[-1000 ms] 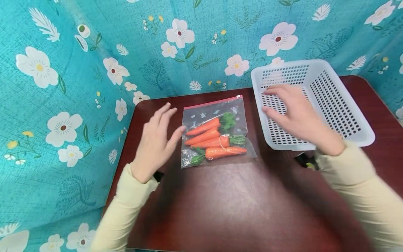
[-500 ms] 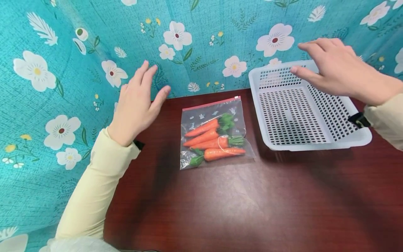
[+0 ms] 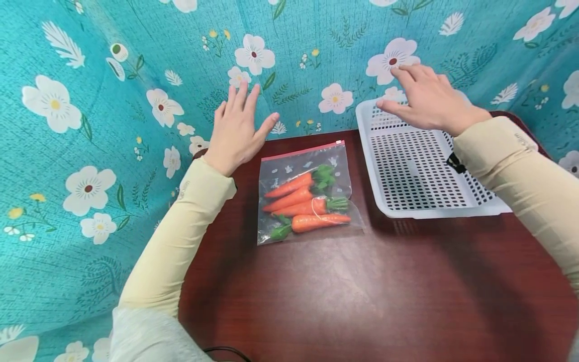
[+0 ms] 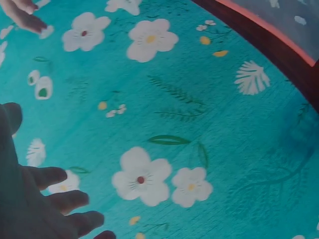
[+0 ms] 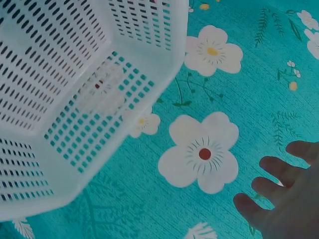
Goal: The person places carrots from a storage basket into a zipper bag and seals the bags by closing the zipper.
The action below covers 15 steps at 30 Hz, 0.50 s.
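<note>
A clear zip bag (image 3: 298, 163) with a red top strip and a white slider lies flat on the table. Several orange carrots (image 3: 321, 222) with green tops are inside it. Above and behind the bag's left side, my left hand (image 3: 237, 128) hovers with fingers spread, holding nothing; its fingers (image 4: 67, 201) show dark in the left wrist view. My right hand (image 3: 431, 100) hangs in the air over the back of the white plastic basket (image 3: 382, 193), fingers extended and nothing in them. In the right wrist view its fingers (image 5: 274, 181) appear apart from the basket's rim.
The dark red wooden table (image 3: 325, 296) carries the bag at centre and the basket at back right. A teal flowered curtain (image 3: 199, 45) closes off the back and left sides. A black cable (image 3: 226, 348) crosses the near edge.
Both hands rose from over the table, moving apart at first. Over the last half second they came back inward, the left one rightward and the right one leftward. Bag and basket stayed put.
</note>
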Available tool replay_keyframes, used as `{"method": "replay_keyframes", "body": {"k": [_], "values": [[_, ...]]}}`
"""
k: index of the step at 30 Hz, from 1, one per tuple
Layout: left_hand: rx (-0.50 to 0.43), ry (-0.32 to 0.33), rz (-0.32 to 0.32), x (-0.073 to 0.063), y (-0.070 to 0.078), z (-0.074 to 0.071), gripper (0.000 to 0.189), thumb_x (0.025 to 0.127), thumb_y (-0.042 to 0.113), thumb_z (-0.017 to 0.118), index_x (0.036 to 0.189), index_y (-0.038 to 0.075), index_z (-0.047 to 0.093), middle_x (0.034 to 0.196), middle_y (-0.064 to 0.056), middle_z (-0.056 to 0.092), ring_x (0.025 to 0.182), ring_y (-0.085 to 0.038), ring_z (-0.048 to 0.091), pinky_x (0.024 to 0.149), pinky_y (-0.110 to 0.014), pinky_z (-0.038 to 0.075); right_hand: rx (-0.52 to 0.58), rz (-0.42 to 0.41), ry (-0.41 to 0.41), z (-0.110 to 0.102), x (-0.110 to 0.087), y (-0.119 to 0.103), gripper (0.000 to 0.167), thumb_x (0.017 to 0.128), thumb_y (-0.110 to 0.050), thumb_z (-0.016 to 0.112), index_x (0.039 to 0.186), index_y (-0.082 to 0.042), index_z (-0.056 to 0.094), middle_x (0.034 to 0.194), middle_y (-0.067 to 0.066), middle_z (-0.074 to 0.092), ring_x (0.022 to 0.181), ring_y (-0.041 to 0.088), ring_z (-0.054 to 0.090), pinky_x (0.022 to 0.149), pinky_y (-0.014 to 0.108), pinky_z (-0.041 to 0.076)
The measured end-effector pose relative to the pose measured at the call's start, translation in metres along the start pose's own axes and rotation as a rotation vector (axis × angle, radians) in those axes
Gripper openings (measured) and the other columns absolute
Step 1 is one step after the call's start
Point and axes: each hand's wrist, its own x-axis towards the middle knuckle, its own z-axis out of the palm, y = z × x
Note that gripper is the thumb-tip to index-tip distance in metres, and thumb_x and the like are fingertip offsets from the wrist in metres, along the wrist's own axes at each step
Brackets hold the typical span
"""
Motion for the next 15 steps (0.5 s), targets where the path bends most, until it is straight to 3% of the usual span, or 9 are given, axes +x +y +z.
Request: {"method": "replay_keyframes", "body": {"k": [5, 10, 15], "values": [[-0.020, -0.013, -0.012, 0.005, -0.002, 0.012, 0.078, 0.096, 0.066, 0.027, 0.156, 0.021, 0.005, 0.164, -0.002, -0.004, 0.151, -0.025, -0.007, 0.121, -0.050, 0.007, 0.002, 0.011, -0.034, 0.008, 0.005, -0.003, 0.085, 0.097, -0.061, 0.033, 0.155, -0.006, 0.005, 0.159, 0.027, 0.007, 0.146, 0.048, 0.005, 0.110, 0.070, 0.010], [-0.021, -0.061, -0.035, 0.003, -0.002, 0.019, 0.076, 0.096, 0.067, 0.023, 0.156, 0.026, -0.001, 0.162, 0.001, -0.012, 0.150, -0.026, -0.012, 0.121, -0.050, 0.000, -0.006, 0.007, -0.039, 0.010, 0.005, -0.003, 0.086, 0.096, -0.061, 0.034, 0.155, -0.005, 0.007, 0.158, 0.028, 0.008, 0.145, 0.048, 0.006, 0.109, 0.070, 0.011], [-0.007, -0.070, -0.055, 0.001, -0.001, 0.025, 0.078, 0.094, 0.070, 0.023, 0.155, 0.029, -0.003, 0.162, 0.000, -0.013, 0.150, -0.027, -0.013, 0.120, -0.052, -0.005, -0.017, 0.006, -0.035, 0.009, 0.004, -0.003, 0.086, 0.096, -0.062, 0.035, 0.155, -0.006, 0.007, 0.158, 0.028, 0.009, 0.145, 0.049, 0.007, 0.108, 0.071, 0.012]]}}
